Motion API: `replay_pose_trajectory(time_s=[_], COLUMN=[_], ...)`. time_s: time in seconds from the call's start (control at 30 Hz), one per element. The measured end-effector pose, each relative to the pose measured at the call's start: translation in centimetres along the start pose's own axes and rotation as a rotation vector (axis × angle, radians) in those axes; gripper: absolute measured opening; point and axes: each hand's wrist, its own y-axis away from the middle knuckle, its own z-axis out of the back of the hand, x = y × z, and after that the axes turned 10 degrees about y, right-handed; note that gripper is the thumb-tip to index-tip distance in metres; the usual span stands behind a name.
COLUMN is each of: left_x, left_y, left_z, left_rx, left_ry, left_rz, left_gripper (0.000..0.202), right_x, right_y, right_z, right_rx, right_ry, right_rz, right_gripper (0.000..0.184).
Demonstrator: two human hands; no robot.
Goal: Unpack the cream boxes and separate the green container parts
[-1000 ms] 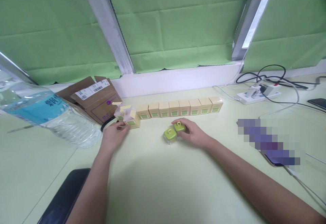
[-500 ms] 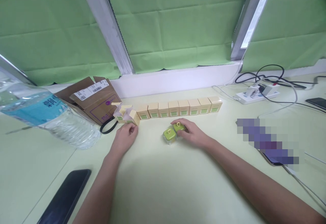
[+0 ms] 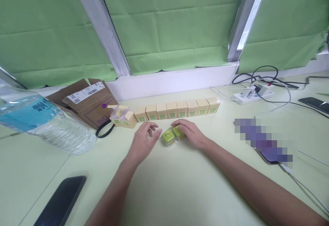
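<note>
Two small clear jars with green lids sit side by side on the pale green table. My right hand rests curled over the right jar, fingers round it. The left jar stands just right of my left hand, whose fingers are spread and loose, holding nothing. Behind them runs a row of several small cream boxes with green labels. At the row's left end stand two opened boxes with their flaps up.
A large water bottle lies at the left. Behind it is a brown cardboard box with a black band. A dark phone lies near left. A power strip with cables and other phones are at the right.
My left hand has left the opened box and moved right across the table towards the green-lidded jars. My right hand has stayed on the right jar.
</note>
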Motion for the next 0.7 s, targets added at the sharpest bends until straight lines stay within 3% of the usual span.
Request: replay_pose_trajectory(time_s=[0.1,0.2,0.43,0.6,0.7], left_x=[-0.9,-0.6,0.1,0.0,0.3], left_y=[1.0,1.6,1.3,1.1,1.1], left_z=[-2.9,-4.2,-3.2,-3.1,-3.3], left_rx=[0.047,0.051,0.208,0.249,0.230], left_ry=[0.098,0.193,0.211,0.107,0.065], left_rz=[0.020,0.049,0.170,0.107,0.074], left_gripper=[0.041,0.056,0.063,0.041,0.041], right_x=[-0.4,-0.7,-0.4,-0.4,-0.4], right_y=[-0.1,-0.2,-0.3,-0.4,-0.4], right_z=[-0.2,-0.4,-0.4,-0.5,-0.5], right_rx=[-0.101,-0.160,-0.131,-0.139,-0.141], right_ry=[0.013,0.003,0.125,0.138,0.138], right_rz=[-0.033,-0.091,-0.112,-0.147,-0.137], right_gripper=[0.041,0.043,0.041,0.030,0.028])
